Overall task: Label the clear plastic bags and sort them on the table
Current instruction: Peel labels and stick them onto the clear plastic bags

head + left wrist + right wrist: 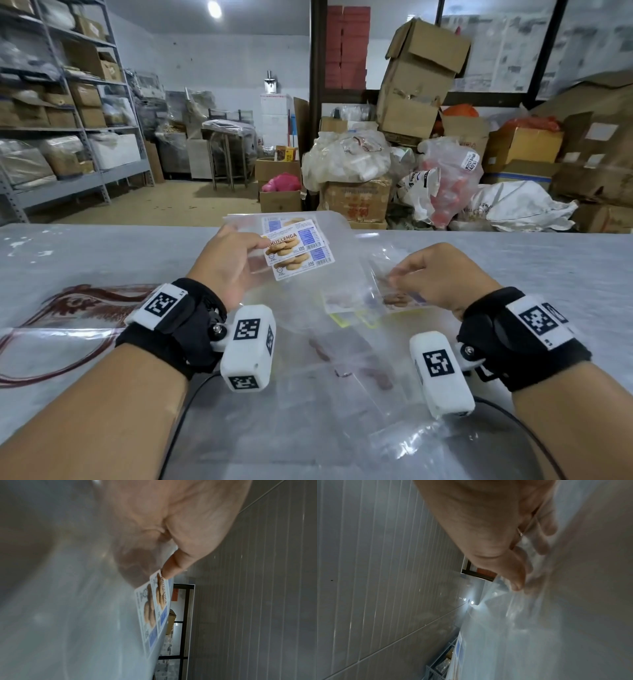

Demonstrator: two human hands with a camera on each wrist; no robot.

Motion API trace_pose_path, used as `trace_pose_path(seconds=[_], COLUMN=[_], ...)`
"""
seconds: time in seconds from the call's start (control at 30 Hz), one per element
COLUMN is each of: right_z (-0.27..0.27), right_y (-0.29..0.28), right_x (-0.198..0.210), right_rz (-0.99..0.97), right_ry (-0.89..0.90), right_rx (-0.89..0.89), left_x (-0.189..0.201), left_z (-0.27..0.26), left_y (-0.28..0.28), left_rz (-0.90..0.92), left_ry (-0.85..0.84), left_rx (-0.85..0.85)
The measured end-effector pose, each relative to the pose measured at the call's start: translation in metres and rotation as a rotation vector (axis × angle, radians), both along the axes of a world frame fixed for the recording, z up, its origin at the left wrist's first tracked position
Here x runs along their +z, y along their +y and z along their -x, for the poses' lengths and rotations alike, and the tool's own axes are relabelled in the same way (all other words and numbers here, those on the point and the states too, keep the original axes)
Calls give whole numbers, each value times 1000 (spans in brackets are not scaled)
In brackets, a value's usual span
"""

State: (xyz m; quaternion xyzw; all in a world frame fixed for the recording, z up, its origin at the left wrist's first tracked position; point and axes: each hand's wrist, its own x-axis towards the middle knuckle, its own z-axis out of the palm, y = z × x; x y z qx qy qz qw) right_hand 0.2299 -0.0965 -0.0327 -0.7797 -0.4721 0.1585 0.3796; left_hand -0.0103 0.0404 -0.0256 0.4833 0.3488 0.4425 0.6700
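My left hand (pixel 259 245) holds up a small stack of clear bags bearing biscuit labels (pixel 295 247), thumb on top. In the left wrist view the thumb (pixel 169 568) pinches the corner of those labelled bags (pixel 154 609). My right hand (pixel 394 279) pinches the edge of a clear plastic bag (pixel 371 274) just above the table. Under that bag lie more biscuit labels (pixel 394 300), blurred through the plastic. In the right wrist view the thumb (pixel 516 577) lies on the clear bag (pixel 539 615), with the other fingers (pixel 545 534) seen through the film. Several loose clear bags (pixel 342 370) lie between my wrists.
The grey table (pixel 102 253) carries a clear sheet with a dark red print (pixel 68 308) at the left. Black cables (pixel 178 431) run along the near edge. Beyond the table stand cardboard boxes (pixel 414 82), filled plastic sacks (pixel 346 157) and metal shelving (pixel 68 120).
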Motion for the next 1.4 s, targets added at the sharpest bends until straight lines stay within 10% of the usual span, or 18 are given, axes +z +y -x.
trace_pose_path(seconds=[0.33, 0.47, 0.73, 1.07, 1.23, 1.4], right_z=[-33, -20, 14, 26, 17, 8], right_y=[2, 3, 3, 2, 6, 1], right_x=[15, 15, 12, -1, -2, 2], right_rz=[-659, -757, -453, -276, -337, 57], right_ry=[-9, 5, -21, 138, 55, -39], right_rx=[-302, -149, 402, 532, 250, 76], left_x=[0, -1, 1, -3, -10, -9], left_z=[-2, -2, -4, -6, -6, -1], left_y=[-2, -2, -13, -14, -2, 4], left_rz=[-18, -23, -68, -55, -96, -83], left_ry=[82, 79, 46, 96, 150, 117], left_rx=[-1, -49, -147, -270, -131, -13])
